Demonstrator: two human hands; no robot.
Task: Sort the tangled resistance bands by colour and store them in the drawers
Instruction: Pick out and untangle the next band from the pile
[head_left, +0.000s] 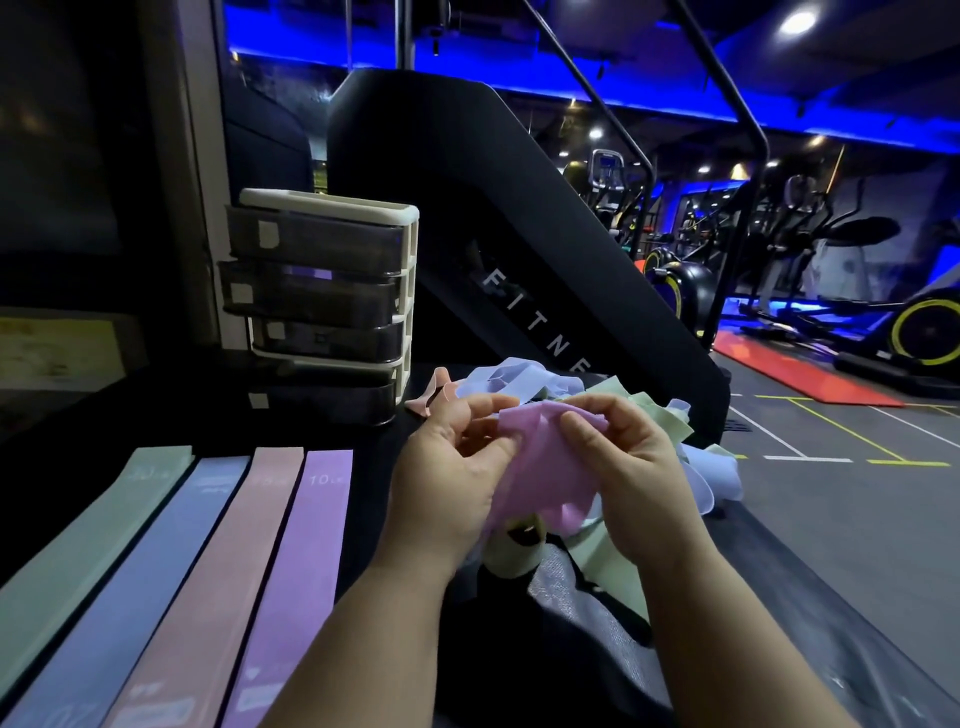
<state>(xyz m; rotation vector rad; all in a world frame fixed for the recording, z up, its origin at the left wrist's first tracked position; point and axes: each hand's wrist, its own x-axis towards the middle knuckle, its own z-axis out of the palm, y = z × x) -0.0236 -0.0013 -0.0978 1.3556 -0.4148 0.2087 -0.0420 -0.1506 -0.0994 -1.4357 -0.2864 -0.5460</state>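
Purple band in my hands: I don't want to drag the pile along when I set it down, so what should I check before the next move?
1. Grip on the purple band: ok; left hand and right hand both pinch its upper edge.
2. Band free of the tangled pile: cannot tell; its lower end hangs against green bands below the hands.
3. Band flattened: not ok; it is crumpled and folded.
4. Matching place: ok; a flat purple band lies left of the hands.
5. Drawer open on the drawer unit: cannot tell; the fronts are dark.
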